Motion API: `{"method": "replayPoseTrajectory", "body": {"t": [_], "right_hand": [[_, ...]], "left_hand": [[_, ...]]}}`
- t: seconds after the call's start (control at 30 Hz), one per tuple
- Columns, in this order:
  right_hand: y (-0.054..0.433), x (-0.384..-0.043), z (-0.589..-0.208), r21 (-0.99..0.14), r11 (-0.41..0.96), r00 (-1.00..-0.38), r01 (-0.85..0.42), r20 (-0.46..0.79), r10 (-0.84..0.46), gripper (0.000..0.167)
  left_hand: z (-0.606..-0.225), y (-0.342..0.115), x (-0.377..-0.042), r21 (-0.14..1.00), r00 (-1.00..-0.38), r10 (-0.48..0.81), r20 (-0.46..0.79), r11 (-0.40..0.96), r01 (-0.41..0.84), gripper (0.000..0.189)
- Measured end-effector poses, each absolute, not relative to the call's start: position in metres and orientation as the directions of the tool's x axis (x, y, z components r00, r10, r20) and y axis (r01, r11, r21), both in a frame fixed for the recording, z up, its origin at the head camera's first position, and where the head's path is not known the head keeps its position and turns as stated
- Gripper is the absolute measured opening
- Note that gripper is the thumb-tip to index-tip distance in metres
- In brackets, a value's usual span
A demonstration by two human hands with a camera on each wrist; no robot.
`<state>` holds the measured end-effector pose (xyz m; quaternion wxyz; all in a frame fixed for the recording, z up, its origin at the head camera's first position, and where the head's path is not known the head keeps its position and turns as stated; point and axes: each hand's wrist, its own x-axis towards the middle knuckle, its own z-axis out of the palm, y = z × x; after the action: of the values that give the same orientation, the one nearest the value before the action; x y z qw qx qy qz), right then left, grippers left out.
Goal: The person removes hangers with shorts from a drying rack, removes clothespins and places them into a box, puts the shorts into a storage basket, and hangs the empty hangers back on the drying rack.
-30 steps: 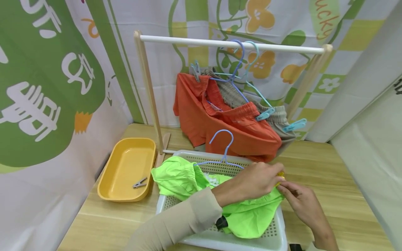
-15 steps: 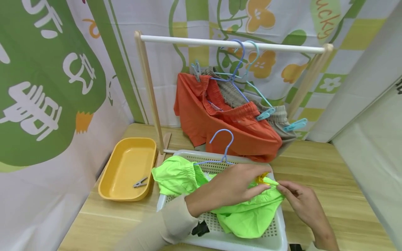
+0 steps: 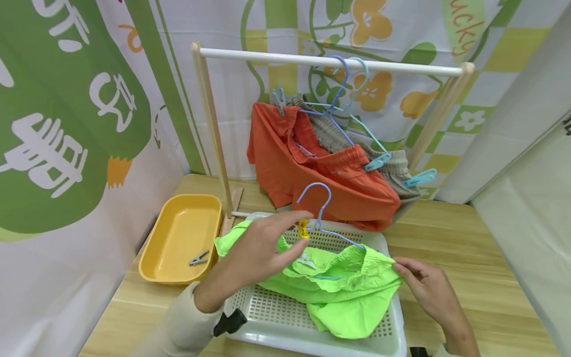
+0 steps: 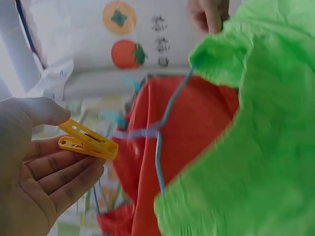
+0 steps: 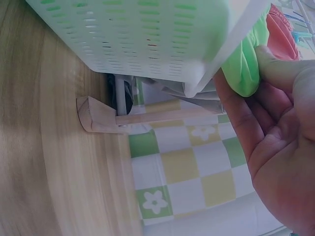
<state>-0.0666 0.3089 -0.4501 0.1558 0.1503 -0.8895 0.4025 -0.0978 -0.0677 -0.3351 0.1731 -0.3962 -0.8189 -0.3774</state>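
My left hand (image 3: pixel 254 255) holds a yellow clothespin (image 4: pixel 88 140) between thumb and fingers, above the left part of the lime-green shorts (image 3: pixel 357 302). With thumb and fingers, my right hand (image 3: pixel 430 287) pinches the right end of their waistband; the right wrist view shows green cloth (image 5: pixel 246 71) between them. Inside the waistband sits a blue-purple hanger (image 3: pixel 330 194), its hook sticking up free. The shorts lie over a white perforated basket (image 3: pixel 272 305). Part of their left side is hidden behind my left hand.
A wooden rack with a white bar (image 3: pixel 267 58) stands behind the basket. Orange shorts (image 3: pixel 312 183) and grey shorts (image 3: pixel 394 163) hang there on hangers, with clothespins on them. At left, a yellow tray (image 3: pixel 178 233) contains a grey clothespin (image 3: pixel 198 258).
My left hand has moved left from the right end of the waistband, carrying the yellow clothespin. My right hand stays at the same corner of the green shorts.
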Motion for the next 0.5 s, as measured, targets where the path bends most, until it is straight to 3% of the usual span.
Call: {"method": "replayPoseTrajectory", "body": {"t": [0.27, 0.5], "right_hand": [[0.307, -0.066, -0.451, -0.686, 0.622, -0.912, -0.377, 0.392, -0.120, 0.021], [0.307, -0.066, -0.450, -0.686, 0.622, -0.912, -0.377, 0.392, -0.120, 0.020]], "left_hand": [[-0.358, -0.152, -0.104, 0.539, -0.756, 0.318, 0.572, 0.549, 0.638, 0.041], [-0.401, -0.210, -0.099, 0.617, -0.878, 0.159, 0.451, 0.655, 0.436, 0.040]]}}
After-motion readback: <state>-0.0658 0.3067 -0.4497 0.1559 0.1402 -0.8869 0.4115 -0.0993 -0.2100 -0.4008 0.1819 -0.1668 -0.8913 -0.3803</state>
